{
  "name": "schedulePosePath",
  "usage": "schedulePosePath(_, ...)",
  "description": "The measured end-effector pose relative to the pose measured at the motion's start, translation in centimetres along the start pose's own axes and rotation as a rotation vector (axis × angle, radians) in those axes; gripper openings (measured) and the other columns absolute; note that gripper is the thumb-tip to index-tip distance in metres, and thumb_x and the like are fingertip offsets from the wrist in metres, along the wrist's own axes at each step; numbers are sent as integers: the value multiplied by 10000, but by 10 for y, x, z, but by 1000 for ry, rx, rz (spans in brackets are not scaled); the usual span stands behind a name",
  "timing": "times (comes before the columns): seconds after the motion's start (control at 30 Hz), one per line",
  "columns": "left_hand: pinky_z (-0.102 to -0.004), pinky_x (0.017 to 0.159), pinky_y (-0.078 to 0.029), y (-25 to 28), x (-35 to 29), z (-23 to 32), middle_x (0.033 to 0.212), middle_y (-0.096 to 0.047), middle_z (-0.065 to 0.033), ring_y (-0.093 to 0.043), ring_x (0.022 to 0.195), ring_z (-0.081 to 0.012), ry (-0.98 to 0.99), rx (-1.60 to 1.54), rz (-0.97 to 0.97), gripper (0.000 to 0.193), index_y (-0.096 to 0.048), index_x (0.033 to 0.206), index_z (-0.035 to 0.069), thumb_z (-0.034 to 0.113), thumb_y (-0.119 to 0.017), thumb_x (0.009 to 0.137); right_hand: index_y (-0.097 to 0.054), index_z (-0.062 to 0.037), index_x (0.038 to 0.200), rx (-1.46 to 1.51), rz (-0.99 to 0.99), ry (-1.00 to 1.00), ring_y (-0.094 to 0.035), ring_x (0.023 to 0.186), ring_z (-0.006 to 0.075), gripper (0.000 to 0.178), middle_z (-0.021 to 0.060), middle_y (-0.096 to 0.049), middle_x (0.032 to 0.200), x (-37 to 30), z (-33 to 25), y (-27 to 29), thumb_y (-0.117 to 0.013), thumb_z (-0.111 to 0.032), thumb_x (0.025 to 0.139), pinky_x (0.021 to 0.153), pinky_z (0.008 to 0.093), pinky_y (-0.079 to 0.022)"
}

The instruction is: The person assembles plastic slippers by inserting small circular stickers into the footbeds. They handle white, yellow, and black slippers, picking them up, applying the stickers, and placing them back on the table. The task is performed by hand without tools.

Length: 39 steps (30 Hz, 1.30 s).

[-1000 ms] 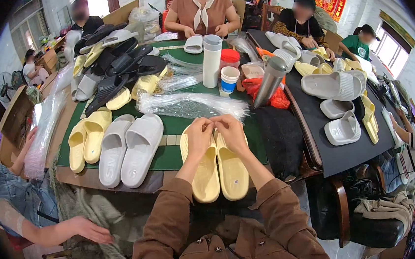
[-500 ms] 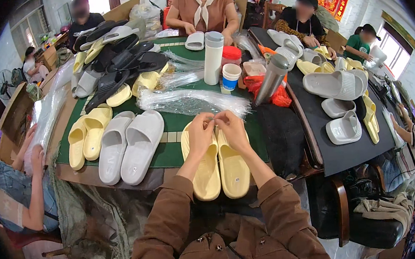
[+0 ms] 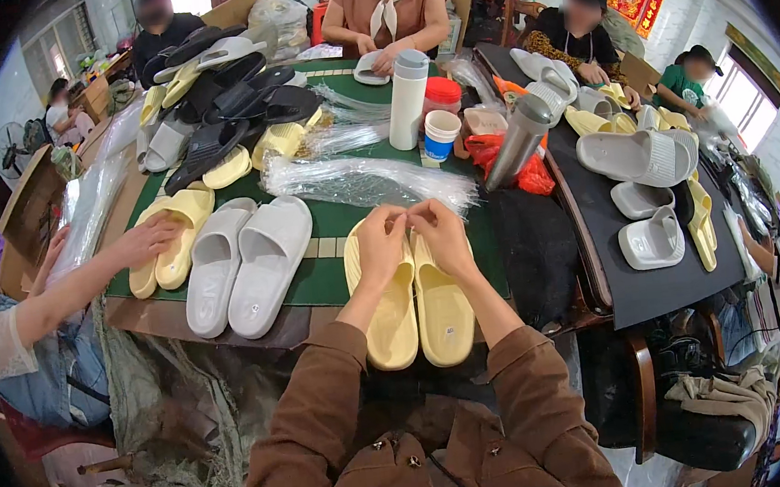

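A pair of pale yellow slide sandals (image 3: 445, 320) lies side by side at the table's front edge, toes toward me. Over their far ends, my left hand (image 3: 383, 246) and my right hand (image 3: 441, 237) meet with fingertips pinched together. Whatever is between the fingers is too small or hidden to make out. To the left rests a light grey pair of slides (image 3: 272, 270). Farther left, a co-worker's hand (image 3: 159, 234) reaches onto another yellow pair (image 3: 188, 252). Just beyond my hands spreads a bundle of thin clear plastic strands (image 3: 371, 182).
A white bottle (image 3: 407, 101), a red-lidded jar (image 3: 441, 96), a paper cup (image 3: 440, 135) and a steel flask (image 3: 518, 141) stand beyond the strands. Piled slides (image 3: 238, 99) fill the far left; more slides (image 3: 628, 158) cover the right-hand table. Several people sit around.
The co-worker at left has moved a hand from the clear plastic sheets onto the yellow slides. My hands stay pinched together over my pair. The view has shifted slightly.
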<state>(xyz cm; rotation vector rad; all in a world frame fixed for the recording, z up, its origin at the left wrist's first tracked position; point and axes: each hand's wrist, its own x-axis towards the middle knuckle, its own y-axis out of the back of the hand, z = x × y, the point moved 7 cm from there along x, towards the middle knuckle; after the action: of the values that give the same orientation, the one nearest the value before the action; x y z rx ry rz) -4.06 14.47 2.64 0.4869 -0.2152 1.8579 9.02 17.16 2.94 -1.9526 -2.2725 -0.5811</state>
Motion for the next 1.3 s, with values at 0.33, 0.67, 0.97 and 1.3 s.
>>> schedulePosePath(0.33,-281,581,-457,-4,3,-6,768,-628,-93,-576,623,-141,6,107,-49,83,-630,856,-25,44,-650,815,-573,6,973,124,63,-78,-610,751,112,78,68,-653,886,4,12,6,-547,-33,910,669,247,-491)
schedulePosePath(0.67,-323,635,-477,-3,2,-6,809,-617,-130,-607,681,-216,17,87,-38,87,-611,862,-20,59,-622,829,-630,-32,1097,223,12,-131,-581,840,76,209,47,-653,960,4,12,6,-582,-132,919,696,220,-450)
schedulePosePath(0.97,-291,607,-466,-4,4,-15,751,-634,-98,-593,640,-156,-2,125,-6,81,-630,893,-5,57,-621,841,-692,-15,993,133,-59,-65,-598,882,135,176,60,-669,942,6,18,2,-607,-129,888,815,272,-466)
schedulePosePath(1.3,-325,623,-452,-7,9,-10,788,-637,-130,-580,659,-222,-73,251,-62,135,-692,940,30,77,-591,862,-590,-86,1027,439,31,-117,-601,957,88,147,26,-643,1081,10,4,21,-503,-191,971,775,264,-485)
